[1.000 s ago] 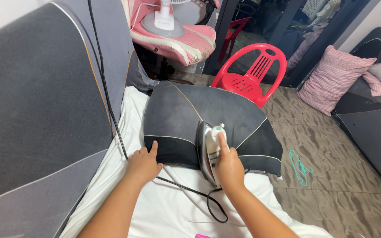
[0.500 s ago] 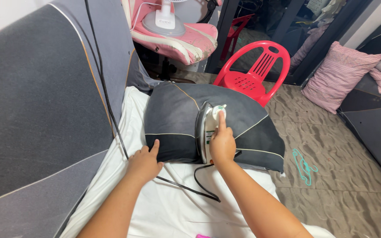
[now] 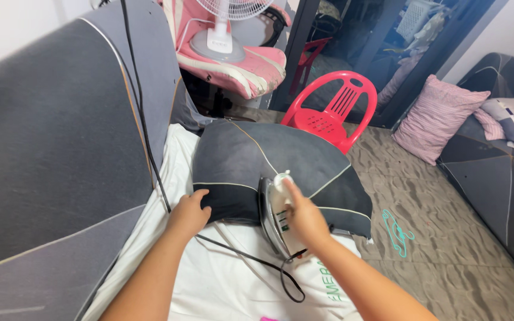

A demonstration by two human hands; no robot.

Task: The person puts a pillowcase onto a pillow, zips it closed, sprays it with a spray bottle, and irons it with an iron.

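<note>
My right hand (image 3: 306, 219) grips the handle of a white and silver clothes iron (image 3: 276, 216), index finger stretched along its top. The iron rests at the near edge of a dark grey cushion (image 3: 251, 157) with thin pale piping. My left hand (image 3: 188, 214) grasps the cushion's near left corner, fingers curled over its edge. The cushion lies on a white cloth (image 3: 233, 279) that covers the seat. The iron's black cord (image 3: 150, 148) hangs down the grey sofa back and loops on the cloth near my right wrist.
A grey sofa back (image 3: 55, 148) rises at the left. Beyond the cushion stand a red plastic chair (image 3: 331, 110) and a pink seat with a white fan (image 3: 224, 27). A pink pillow (image 3: 432, 119) leans at the right. A teal hanger (image 3: 397, 232) lies on the floor.
The iron has slid back toward me, from the cushion's middle to its near edge. My left hand has shifted from lying flat on the cloth to gripping the cushion's corner.
</note>
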